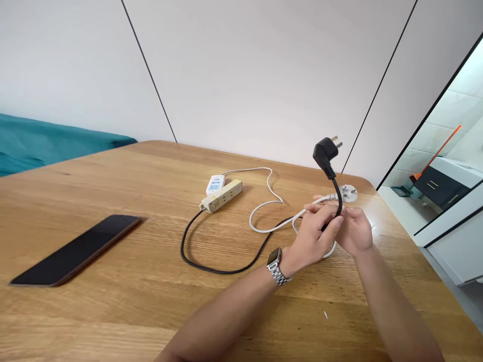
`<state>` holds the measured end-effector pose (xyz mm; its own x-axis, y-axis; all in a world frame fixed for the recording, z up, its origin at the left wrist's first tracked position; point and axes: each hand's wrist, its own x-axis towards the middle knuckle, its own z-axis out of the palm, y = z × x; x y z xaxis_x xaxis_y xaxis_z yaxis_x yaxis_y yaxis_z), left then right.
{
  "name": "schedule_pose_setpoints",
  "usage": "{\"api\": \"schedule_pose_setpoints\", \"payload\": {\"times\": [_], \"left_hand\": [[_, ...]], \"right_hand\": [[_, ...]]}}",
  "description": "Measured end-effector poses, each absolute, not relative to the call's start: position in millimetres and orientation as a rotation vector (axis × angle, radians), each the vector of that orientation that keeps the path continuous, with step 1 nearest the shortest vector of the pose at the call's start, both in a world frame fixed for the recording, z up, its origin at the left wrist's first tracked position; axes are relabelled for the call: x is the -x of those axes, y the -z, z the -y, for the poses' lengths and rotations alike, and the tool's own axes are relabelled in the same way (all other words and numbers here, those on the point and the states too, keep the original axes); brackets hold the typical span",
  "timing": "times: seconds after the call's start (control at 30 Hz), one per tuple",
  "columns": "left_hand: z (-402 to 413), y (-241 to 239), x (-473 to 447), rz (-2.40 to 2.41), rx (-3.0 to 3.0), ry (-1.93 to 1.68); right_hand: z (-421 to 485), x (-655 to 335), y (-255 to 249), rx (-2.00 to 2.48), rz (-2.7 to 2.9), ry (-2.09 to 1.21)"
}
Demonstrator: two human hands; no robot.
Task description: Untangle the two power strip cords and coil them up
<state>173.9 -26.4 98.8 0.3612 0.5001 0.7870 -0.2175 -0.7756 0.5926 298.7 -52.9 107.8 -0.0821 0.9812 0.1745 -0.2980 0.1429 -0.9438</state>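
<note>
My left hand (315, 234), with a metal-banded watch on its wrist, is closed around the black power cord just below its plug. The black three-pin plug (325, 152) stands up above the fingers, its prongs pointing up and right. Close behind it, my right hand (354, 231) is curled at the white power cord (308, 207), its fingers partly hidden by the left hand. A white three-pin plug (347, 193) shows just above the right hand, prongs facing me. Both cords run left to a cream power strip (222, 197) and a smaller white power strip (216, 184), which touch.
A dark tablet-like slab (77, 249) lies on the wooden table (124, 311) at left. A small white scrap (325, 314) is near the front. A white panelled wall (241, 85) stands behind, teal fabric (56, 141) at left, a doorway at right.
</note>
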Motion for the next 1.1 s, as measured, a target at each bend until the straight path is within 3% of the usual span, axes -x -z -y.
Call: {"api": "schedule_pose_setpoints", "payload": {"times": [0.13,0.37,0.43,0.57,0.73,0.93,1.1], "left_hand": [[23,-97,-177,-0.397,-2.178,-1.368],[29,-97,-174,-0.752,-2.660,-1.028],[30,-105,-165,-0.776,-2.706,-1.119],[20,-123,-143,-0.798,-2.428,-1.529],[-5,-118,-145,-0.441,-2.062,-0.891],[-9,-93,-166,-0.499,-1.539,-1.183],[2,-92,-171,-0.375,-1.582,-1.038]], "right_hand": [[58,-300,-107,0.759,1.260,-1.230],[43,-286,-96,0.999,0.886,-0.907],[43,-285,-98,0.969,0.928,-0.874],[49,-287,-106,0.898,1.016,-0.811],[54,-289,-108,0.962,1.064,-0.861],[65,-303,-106,1.036,1.009,-0.918],[59,-310,-129,1.013,1.025,-0.893]]}}
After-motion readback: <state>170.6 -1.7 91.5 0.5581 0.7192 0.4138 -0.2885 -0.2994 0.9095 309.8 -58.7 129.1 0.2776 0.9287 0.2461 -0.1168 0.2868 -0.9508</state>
